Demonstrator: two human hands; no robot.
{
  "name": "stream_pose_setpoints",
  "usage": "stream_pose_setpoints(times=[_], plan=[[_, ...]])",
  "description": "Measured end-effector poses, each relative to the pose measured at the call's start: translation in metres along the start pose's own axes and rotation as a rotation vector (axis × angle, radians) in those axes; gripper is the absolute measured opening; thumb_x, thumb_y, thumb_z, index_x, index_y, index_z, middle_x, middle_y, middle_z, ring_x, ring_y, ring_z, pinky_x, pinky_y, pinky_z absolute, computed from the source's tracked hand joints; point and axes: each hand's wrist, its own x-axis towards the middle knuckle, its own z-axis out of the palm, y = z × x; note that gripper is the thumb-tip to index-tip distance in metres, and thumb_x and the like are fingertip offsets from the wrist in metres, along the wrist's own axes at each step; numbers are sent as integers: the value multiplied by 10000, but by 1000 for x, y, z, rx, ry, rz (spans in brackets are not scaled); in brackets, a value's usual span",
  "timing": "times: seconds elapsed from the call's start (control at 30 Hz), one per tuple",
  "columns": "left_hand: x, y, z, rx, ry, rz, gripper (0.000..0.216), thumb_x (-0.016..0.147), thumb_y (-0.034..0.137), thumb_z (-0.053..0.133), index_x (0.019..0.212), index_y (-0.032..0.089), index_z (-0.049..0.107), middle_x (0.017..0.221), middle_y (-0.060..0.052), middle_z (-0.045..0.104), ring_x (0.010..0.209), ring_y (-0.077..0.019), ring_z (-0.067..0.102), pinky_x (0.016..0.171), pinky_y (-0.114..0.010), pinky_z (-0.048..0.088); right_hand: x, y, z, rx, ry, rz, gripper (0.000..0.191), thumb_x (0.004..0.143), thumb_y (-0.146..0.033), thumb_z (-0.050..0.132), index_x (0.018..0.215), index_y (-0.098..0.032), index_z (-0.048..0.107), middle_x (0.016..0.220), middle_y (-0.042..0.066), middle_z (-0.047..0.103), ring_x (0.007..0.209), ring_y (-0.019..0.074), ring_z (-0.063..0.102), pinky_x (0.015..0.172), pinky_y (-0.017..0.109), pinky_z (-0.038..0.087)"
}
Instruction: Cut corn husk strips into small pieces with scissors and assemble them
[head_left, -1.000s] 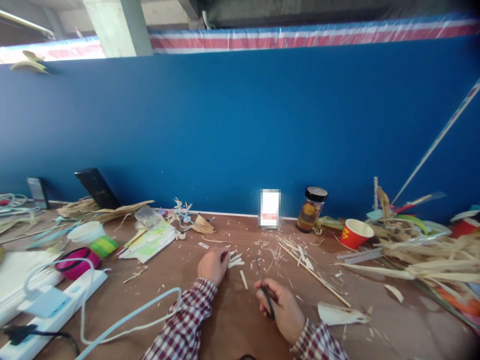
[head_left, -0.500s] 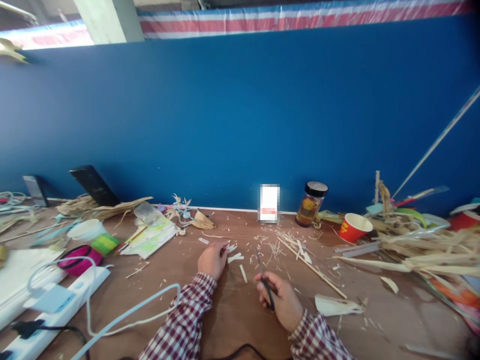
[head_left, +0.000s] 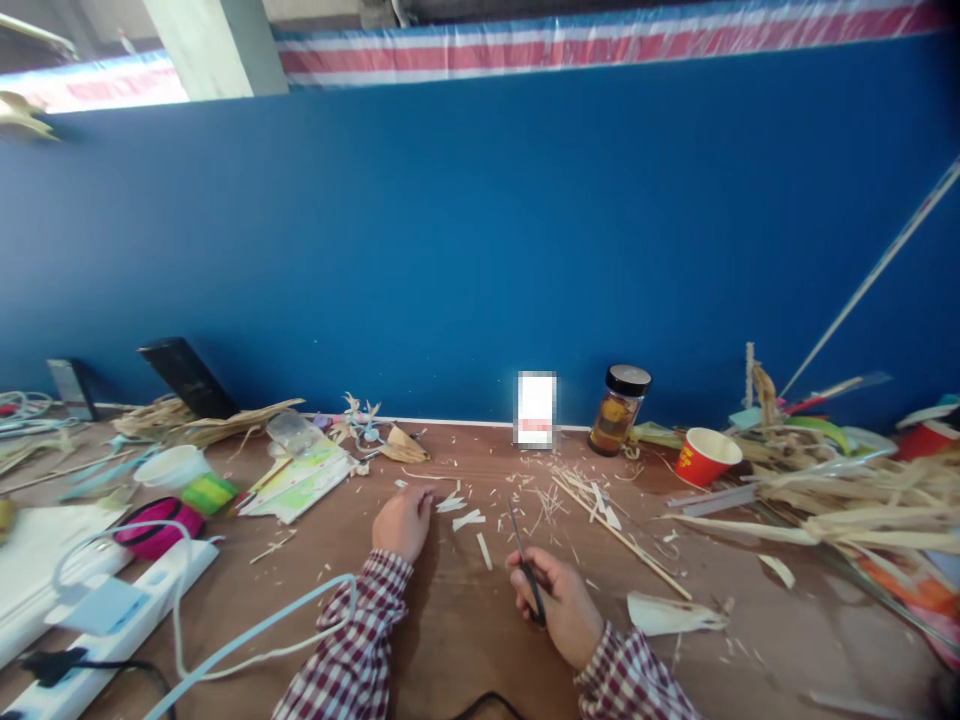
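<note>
My right hand [head_left: 559,600] is closed round the handles of a pair of black scissors [head_left: 523,560], blades pointing away from me. My left hand [head_left: 403,522] rests on the brown table [head_left: 465,640] with its fingers curled; I cannot see whether anything is in them. Just right of it lie short pale strips of dried husk [head_left: 466,519], and another strip [head_left: 484,551] sits between my two hands. Both sleeves are red and white check.
Long dried husks [head_left: 847,510] pile up at the right beside a red paper cup [head_left: 706,456] and a black-lidded jar [head_left: 618,410]. A white power strip [head_left: 112,610] with pale blue cable [head_left: 255,630] lies at the left, near pink and green tape rolls [head_left: 157,524].
My left hand has drawn back to the left, away from the cut strips. The right hand with the scissors has hardly moved.
</note>
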Motion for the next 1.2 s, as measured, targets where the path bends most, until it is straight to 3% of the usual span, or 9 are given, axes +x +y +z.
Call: stream_pose_setpoints(times=[0.13, 0.27, 0.47, 0.63, 0.9, 1.2], plan=[[-1, 2, 0, 18, -29, 48, 281, 788, 387, 473, 947, 237, 649, 951, -39, 654, 861, -173, 579, 738, -234, 406, 1, 0, 0, 6, -5, -10, 289, 784, -413, 519, 924, -161, 519, 559, -37, 519, 482, 84, 475, 460, 184, 368], [-3, 13, 5, 76, -91, 130, 256, 788, 387, 477, 931, 276, 658, 958, -30, 626, 883, -164, 563, 758, -227, 396, 2, -1, 0, 15, -9, 13, 300, 778, -412, 523, 934, -156, 515, 557, -39, 516, 469, 79, 462, 443, 178, 351], [-8, 19, 7, 98, -80, 111, 289, 831, 357, 400, 898, 260, 663, 942, -48, 616, 910, -169, 545, 781, -241, 387, 2, 0, 0, 6, -10, 19, 316, 768, -427, 526, 925, -152, 520, 561, -33, 521, 464, 75, 459, 428, 170, 329], [-4, 16, 7, 83, -103, 58, 243, 798, 330, 463, 955, 271, 639, 963, -43, 622, 903, -164, 557, 774, -238, 393, 2, -3, 2, 7, -13, 5, 314, 760, -430, 529, 906, -152, 520, 543, -41, 506, 463, 77, 453, 435, 175, 342], [13, 13, 10, 35, -208, 27, 133, 736, 256, 534, 700, 208, 653, 749, -36, 645, 732, -158, 584, 629, -231, 392, 1, -5, 2, -18, -7, -15, 287, 757, -398, 533, 896, -148, 526, 547, -39, 510, 475, 85, 469, 454, 189, 374], [6, 14, 15, -32, -114, 74, 145, 780, 228, 469, 788, 171, 603, 792, -46, 638, 739, -148, 572, 676, -231, 377, 1, -5, 3, -14, -6, -15, 274, 751, -392, 535, 883, -153, 537, 539, -46, 511, 450, 72, 457, 432, 170, 363]])
